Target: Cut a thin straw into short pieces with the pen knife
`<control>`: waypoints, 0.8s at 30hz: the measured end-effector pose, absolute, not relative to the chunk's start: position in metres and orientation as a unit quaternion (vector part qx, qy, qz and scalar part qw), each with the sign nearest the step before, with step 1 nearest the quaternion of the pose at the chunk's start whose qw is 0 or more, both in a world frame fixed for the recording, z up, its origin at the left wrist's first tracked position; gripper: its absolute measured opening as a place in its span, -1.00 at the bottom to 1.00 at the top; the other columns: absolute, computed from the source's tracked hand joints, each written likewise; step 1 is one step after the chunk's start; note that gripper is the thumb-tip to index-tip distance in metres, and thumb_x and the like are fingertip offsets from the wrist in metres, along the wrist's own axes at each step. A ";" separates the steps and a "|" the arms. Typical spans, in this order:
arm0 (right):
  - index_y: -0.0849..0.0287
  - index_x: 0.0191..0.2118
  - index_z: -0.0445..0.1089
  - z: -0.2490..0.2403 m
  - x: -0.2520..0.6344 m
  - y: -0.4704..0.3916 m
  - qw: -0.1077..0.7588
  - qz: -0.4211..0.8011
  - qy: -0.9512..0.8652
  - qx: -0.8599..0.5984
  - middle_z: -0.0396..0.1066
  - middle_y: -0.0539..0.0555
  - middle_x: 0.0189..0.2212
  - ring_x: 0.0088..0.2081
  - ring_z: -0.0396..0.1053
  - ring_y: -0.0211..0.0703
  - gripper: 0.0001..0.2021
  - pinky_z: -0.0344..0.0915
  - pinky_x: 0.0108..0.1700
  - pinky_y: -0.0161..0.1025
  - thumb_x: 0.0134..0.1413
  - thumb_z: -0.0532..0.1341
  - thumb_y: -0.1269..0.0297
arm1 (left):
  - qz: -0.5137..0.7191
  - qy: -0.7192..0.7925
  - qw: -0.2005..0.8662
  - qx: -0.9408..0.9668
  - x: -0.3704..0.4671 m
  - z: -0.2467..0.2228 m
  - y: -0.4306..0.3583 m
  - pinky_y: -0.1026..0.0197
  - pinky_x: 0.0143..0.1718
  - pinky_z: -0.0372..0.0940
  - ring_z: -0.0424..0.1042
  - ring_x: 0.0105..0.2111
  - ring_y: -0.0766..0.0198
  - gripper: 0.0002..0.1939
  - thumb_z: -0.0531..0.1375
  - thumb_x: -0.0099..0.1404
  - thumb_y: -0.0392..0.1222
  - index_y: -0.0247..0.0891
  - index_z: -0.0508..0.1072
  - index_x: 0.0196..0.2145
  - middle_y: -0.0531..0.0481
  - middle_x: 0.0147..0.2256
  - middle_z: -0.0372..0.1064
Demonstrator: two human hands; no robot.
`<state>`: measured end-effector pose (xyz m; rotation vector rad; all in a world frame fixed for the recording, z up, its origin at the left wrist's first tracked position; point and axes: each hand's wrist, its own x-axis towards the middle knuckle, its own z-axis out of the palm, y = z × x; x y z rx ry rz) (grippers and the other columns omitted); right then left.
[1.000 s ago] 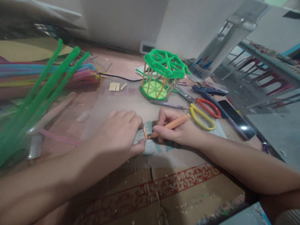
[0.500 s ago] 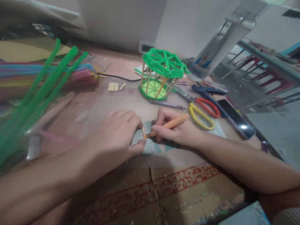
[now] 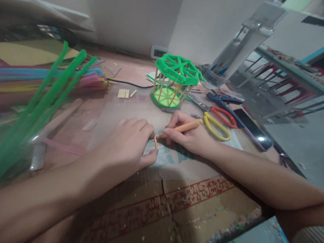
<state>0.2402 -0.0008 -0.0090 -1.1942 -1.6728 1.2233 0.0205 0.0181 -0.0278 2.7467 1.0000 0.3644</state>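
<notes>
Between the thumb and index finger of my left hand [image 3: 135,140], a short wooden stick [image 3: 156,143] is pinched at its two ends, its surface partly orange. My right hand [image 3: 188,133] grips an orange marker [image 3: 186,127] like a pen, its tip at the stick's upper end. Under both hands lies a translucent sheet with blue-green marks [image 3: 174,157]. Beyond them stands a cage-like model [image 3: 178,69] of green fuzzy stems and thin wooden posts on a round green base. Several short pale sticks [image 3: 123,93] lie in a row to its left, with a single one beside them.
Scissors [image 3: 217,125] with red and yellow handles, blue-handled pliers [image 3: 224,98] and a phone [image 3: 254,130] lie at right. Behind them a clear bottle [image 3: 231,55] leans in view. Green pipe cleaners [image 3: 53,94] rise at left near a colourful bundle [image 3: 83,79].
My right hand has shifted the marker tip from the lower end of the stick to its upper end. My left hand keeps its pinch almost unmoved.
</notes>
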 end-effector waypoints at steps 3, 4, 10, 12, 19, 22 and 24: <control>0.13 -0.38 0.29 -0.009 0.242 -0.002 0.351 0.494 -0.653 -0.453 0.50 -0.04 -0.57 -0.55 0.41 -0.27 -0.64 0.25 -0.51 -0.38 0.15 0.49 0.13 | 0.138 0.332 0.090 0.929 0.021 -0.029 0.018 0.01 -0.19 0.13 0.40 -0.28 0.02 -0.84 0.22 0.30 -0.07 -0.22 0.44 -0.26 -0.04 -0.33 0.40; 0.13 -0.38 0.29 -0.009 0.242 -0.003 0.342 0.502 -0.654 -0.451 0.51 -0.03 -0.57 -0.55 0.41 -0.27 -0.64 0.24 -0.52 -0.38 0.16 0.48 0.13 | 0.144 0.330 0.089 0.929 0.020 -0.030 0.018 0.01 -0.20 0.13 0.40 -0.28 0.02 -0.84 0.22 0.30 -0.08 -0.22 0.45 -0.26 -0.03 -0.33 0.40; 0.12 -0.38 0.28 -0.008 0.240 -0.002 0.345 0.481 -0.657 -0.466 0.49 -0.04 -0.57 -0.55 0.40 -0.28 -0.62 0.24 -0.51 -0.37 0.17 0.47 0.10 | 0.162 0.326 0.087 0.927 0.021 -0.033 0.019 0.01 -0.18 0.15 0.41 -0.27 0.03 -0.86 0.21 0.30 -0.10 -0.20 0.45 -0.26 -0.02 -0.34 0.40; 0.12 -0.38 0.28 -0.009 0.240 -0.001 0.357 0.466 -0.659 -0.470 0.48 -0.05 -0.57 -0.54 0.40 -0.28 -0.63 0.25 -0.50 -0.37 0.16 0.48 0.10 | 0.154 0.329 0.088 0.927 0.022 -0.033 0.020 0.00 -0.17 0.16 0.42 -0.27 0.02 -0.85 0.22 0.29 -0.09 -0.20 0.45 -0.26 -0.03 -0.33 0.41; 0.12 -0.38 0.29 -0.008 0.241 -0.002 0.342 0.484 -0.657 -0.466 0.51 -0.04 -0.58 -0.55 0.40 -0.28 -0.62 0.26 -0.51 -0.37 0.15 0.47 0.05 | 0.145 0.339 0.103 0.924 0.022 -0.033 0.021 0.00 -0.18 0.17 0.41 -0.28 0.02 -0.83 0.23 0.28 -0.07 -0.20 0.46 -0.25 -0.03 -0.34 0.41; 0.12 -0.39 0.29 -0.006 0.241 -0.003 0.332 0.492 -0.657 -0.465 0.51 -0.04 -0.58 -0.55 0.41 -0.29 -0.61 0.26 -0.51 -0.38 0.16 0.47 0.06 | 0.144 0.340 0.105 0.923 0.022 -0.032 0.020 0.00 -0.18 0.17 0.41 -0.28 0.02 -0.83 0.24 0.27 -0.06 -0.20 0.47 -0.25 -0.03 -0.34 0.41; 0.12 -0.39 0.28 -0.005 0.241 -0.003 0.332 0.492 -0.657 -0.465 0.50 -0.04 -0.59 -0.56 0.41 -0.29 -0.61 0.26 -0.51 -0.38 0.17 0.47 0.06 | 0.139 0.343 0.109 0.923 0.022 -0.031 0.020 0.00 -0.17 0.17 0.41 -0.27 0.02 -0.82 0.24 0.27 -0.05 -0.20 0.47 -0.25 -0.03 -0.34 0.42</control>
